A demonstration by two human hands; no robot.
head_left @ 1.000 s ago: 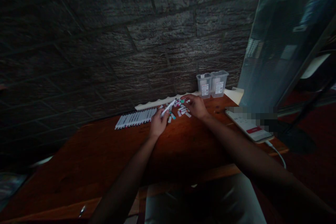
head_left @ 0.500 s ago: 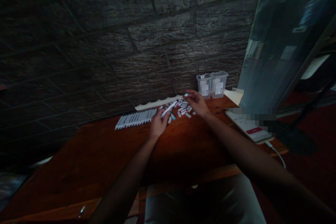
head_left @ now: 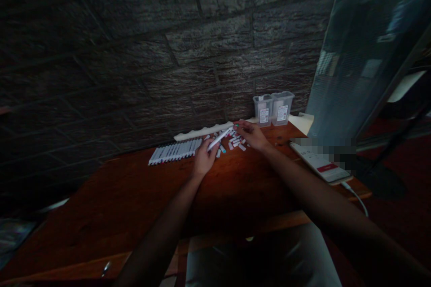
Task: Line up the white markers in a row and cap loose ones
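Observation:
A white marker (head_left: pixel 218 140) slants up to the right, its lower part gripped in my left hand (head_left: pixel 203 158). At the marker's upper end, my right hand (head_left: pixel 252 134) pinches a small cap with a green end (head_left: pixel 236 125); the cap is close to the tip, and I cannot tell whether it is fitted on. Many loose marker caps (head_left: pixel 235 141), white with coloured ends, lie scattered beneath and between both hands. Left of my left hand, a row of white markers (head_left: pixel 175 151) lies side by side.
A pale strip with a wavy edge (head_left: pixel 202 132) lies along the stone wall (head_left: pixel 208 63). Two clear plastic bins (head_left: pixel 282 108) stand at the back right of the wooden table (head_left: pixel 134 206). A tablet-like device (head_left: pixel 316 161) with a white cable (head_left: pixel 358 199) rests near the right edge.
My right hand has brought the green-ended cap down and left to the marker's tip. My left hand keeps hold of the marker in nearly the same place.

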